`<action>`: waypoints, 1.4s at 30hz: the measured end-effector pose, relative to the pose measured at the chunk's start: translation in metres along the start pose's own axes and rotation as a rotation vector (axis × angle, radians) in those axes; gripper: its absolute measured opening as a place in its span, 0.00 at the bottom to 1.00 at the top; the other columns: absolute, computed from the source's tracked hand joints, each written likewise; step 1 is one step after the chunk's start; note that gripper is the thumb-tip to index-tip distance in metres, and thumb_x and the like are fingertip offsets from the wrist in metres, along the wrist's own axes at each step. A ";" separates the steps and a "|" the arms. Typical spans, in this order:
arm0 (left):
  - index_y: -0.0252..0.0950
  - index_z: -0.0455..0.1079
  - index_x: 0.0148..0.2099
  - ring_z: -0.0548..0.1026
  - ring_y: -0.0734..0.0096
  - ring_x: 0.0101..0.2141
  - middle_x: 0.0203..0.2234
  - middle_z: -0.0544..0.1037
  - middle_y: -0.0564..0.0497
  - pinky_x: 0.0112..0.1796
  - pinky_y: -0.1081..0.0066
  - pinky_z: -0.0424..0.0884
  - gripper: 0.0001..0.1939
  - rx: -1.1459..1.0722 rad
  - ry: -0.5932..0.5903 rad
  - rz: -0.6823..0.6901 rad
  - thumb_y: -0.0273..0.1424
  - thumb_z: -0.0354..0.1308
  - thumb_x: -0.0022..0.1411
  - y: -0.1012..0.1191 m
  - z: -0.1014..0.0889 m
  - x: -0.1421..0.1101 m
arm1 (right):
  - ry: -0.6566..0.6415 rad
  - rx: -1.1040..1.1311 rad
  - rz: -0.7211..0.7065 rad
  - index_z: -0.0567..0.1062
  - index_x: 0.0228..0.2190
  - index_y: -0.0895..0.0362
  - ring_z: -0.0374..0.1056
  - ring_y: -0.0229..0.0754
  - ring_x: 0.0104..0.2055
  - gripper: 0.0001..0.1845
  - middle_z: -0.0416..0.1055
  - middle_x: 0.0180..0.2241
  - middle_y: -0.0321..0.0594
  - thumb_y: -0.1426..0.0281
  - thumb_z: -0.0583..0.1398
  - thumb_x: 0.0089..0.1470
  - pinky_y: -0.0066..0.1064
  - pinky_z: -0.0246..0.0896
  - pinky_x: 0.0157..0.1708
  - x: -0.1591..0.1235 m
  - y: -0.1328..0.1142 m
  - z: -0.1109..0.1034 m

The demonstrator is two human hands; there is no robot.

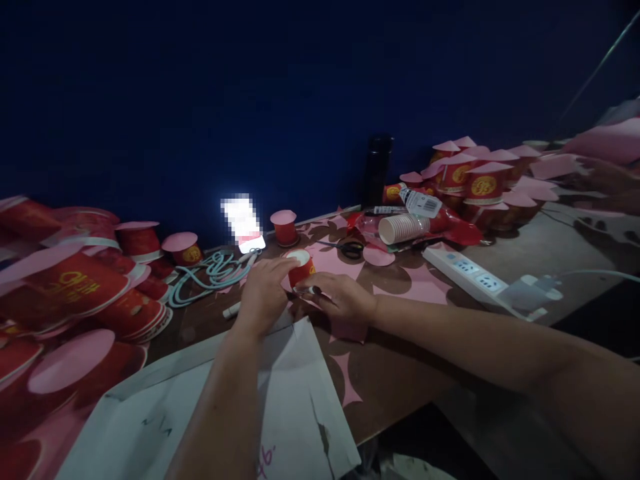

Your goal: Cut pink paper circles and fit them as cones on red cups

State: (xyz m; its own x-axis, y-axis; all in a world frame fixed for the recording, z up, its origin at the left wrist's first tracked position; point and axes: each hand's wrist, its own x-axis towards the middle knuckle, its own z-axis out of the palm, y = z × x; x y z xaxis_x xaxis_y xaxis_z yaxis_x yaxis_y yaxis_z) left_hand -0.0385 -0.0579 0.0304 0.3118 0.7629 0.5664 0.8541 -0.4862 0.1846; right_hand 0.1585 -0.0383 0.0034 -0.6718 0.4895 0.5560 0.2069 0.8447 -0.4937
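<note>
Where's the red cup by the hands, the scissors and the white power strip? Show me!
Red cup (pixel 301 274): head view, its red side.
Scissors (pixel 345 247): head view, the black handles.
White power strip (pixel 478 274): head view, its top between two sockets.

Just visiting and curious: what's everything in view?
Covered cups: many, red and pink, both sides
Held cup: one, red, between hands
Scissors: one, black, centre
Cup stack: one, white, right
Packaging: some, red, right
Bottle: one, black, back
Power strip: one, white, right
Plug with cable: one, white, right
Bright screen: one, white, back
Cable coil: one, bluish, left
Tube: one, white, left
Scraps: several, pink, centre
Cardboard: one, white, front
Table: one, brown, beneath
Wall: one, blue, behind
Left hand: one, holding cup
Right hand: one, fingers round slim item
</note>
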 end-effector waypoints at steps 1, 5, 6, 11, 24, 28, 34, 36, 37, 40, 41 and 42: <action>0.35 0.74 0.48 0.74 0.60 0.44 0.44 0.79 0.45 0.46 0.60 0.67 0.23 -0.003 0.003 -0.001 0.20 0.52 0.50 0.001 0.000 0.000 | -0.018 -0.004 0.010 0.71 0.45 0.59 0.70 0.42 0.47 0.13 0.74 0.44 0.46 0.71 0.54 0.59 0.33 0.63 0.48 0.002 0.002 0.003; 0.36 0.74 0.48 0.74 0.60 0.44 0.44 0.79 0.46 0.47 0.60 0.67 0.22 -0.019 -0.004 -0.035 0.21 0.52 0.51 0.000 0.001 0.000 | -0.077 -0.035 0.075 0.71 0.47 0.58 0.71 0.43 0.46 0.15 0.74 0.46 0.45 0.67 0.57 0.58 0.32 0.64 0.46 0.010 0.000 0.011; 0.37 0.74 0.49 0.74 0.60 0.44 0.44 0.78 0.46 0.47 0.59 0.66 0.22 -0.025 -0.016 -0.046 0.21 0.52 0.51 -0.001 0.001 0.000 | -0.095 -0.053 0.088 0.71 0.47 0.58 0.71 0.43 0.46 0.15 0.74 0.46 0.45 0.67 0.57 0.58 0.32 0.64 0.46 0.012 -0.001 0.012; 0.39 0.73 0.50 0.73 0.60 0.46 0.47 0.77 0.48 0.49 0.59 0.65 0.24 -0.038 -0.052 -0.067 0.21 0.52 0.51 -0.002 0.001 -0.001 | -0.171 -0.144 0.090 0.70 0.44 0.58 0.71 0.44 0.44 0.12 0.74 0.45 0.46 0.68 0.56 0.59 0.32 0.64 0.43 0.018 -0.005 0.018; 0.41 0.73 0.50 0.73 0.60 0.46 0.47 0.77 0.49 0.49 0.59 0.65 0.25 -0.011 -0.047 -0.095 0.22 0.52 0.50 -0.001 0.002 -0.002 | -0.216 -0.142 0.100 0.72 0.43 0.59 0.71 0.44 0.43 0.11 0.75 0.43 0.46 0.70 0.58 0.58 0.33 0.64 0.43 0.009 -0.015 -0.005; 0.41 0.74 0.50 0.73 0.61 0.46 0.47 0.77 0.49 0.49 0.59 0.65 0.25 -0.012 -0.048 -0.098 0.22 0.53 0.50 -0.001 0.002 -0.002 | -0.209 -0.135 0.097 0.73 0.43 0.58 0.71 0.43 0.44 0.11 0.75 0.43 0.47 0.69 0.55 0.60 0.33 0.64 0.43 0.001 -0.015 -0.010; 0.41 0.74 0.50 0.73 0.60 0.46 0.47 0.77 0.49 0.49 0.59 0.65 0.26 -0.003 -0.030 -0.104 0.21 0.51 0.49 0.000 0.003 -0.003 | -0.149 -0.107 0.091 0.73 0.43 0.58 0.71 0.43 0.45 0.11 0.75 0.43 0.46 0.69 0.55 0.60 0.33 0.65 0.44 -0.011 -0.011 -0.014; 0.41 0.73 0.50 0.73 0.60 0.46 0.47 0.77 0.49 0.49 0.59 0.65 0.26 -0.001 -0.029 -0.104 0.20 0.50 0.50 0.001 0.002 -0.004 | -0.127 -0.077 0.088 0.73 0.44 0.58 0.71 0.42 0.46 0.12 0.75 0.44 0.46 0.69 0.54 0.61 0.33 0.65 0.46 -0.015 -0.010 -0.014; 0.41 0.73 0.50 0.72 0.60 0.46 0.47 0.77 0.49 0.50 0.59 0.65 0.26 -0.001 -0.030 -0.104 0.20 0.50 0.50 0.002 0.002 -0.004 | -0.117 -0.065 0.095 0.73 0.44 0.58 0.71 0.42 0.46 0.12 0.75 0.44 0.46 0.69 0.54 0.61 0.34 0.65 0.46 -0.017 -0.009 -0.014; 0.41 0.73 0.50 0.72 0.60 0.47 0.47 0.77 0.49 0.50 0.59 0.64 0.26 0.001 -0.028 -0.105 0.20 0.51 0.50 0.003 0.002 -0.004 | -0.082 -0.032 0.125 0.73 0.45 0.57 0.71 0.42 0.47 0.13 0.75 0.45 0.45 0.69 0.54 0.61 0.34 0.65 0.48 -0.022 -0.007 -0.014; 0.41 0.73 0.50 0.72 0.60 0.47 0.47 0.77 0.49 0.49 0.58 0.65 0.26 0.001 -0.028 -0.106 0.20 0.51 0.50 0.003 0.001 -0.004 | -0.070 -0.018 0.131 0.72 0.46 0.57 0.71 0.42 0.48 0.13 0.75 0.45 0.44 0.70 0.54 0.61 0.34 0.65 0.49 -0.024 -0.006 -0.014; 0.41 0.73 0.50 0.72 0.60 0.47 0.47 0.77 0.49 0.49 0.58 0.65 0.26 0.001 -0.028 -0.106 0.20 0.51 0.50 0.003 0.001 -0.004 | -0.061 -0.004 0.135 0.72 0.46 0.56 0.70 0.41 0.48 0.14 0.75 0.46 0.44 0.70 0.53 0.61 0.34 0.65 0.49 -0.026 -0.005 -0.015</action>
State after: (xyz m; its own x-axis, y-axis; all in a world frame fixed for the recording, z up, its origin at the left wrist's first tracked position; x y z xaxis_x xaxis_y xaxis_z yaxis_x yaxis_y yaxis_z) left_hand -0.0365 -0.0615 0.0279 0.2312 0.8216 0.5211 0.8832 -0.4019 0.2419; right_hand 0.1850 -0.0520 0.0017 -0.6799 0.5846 0.4427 0.3011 0.7730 -0.5584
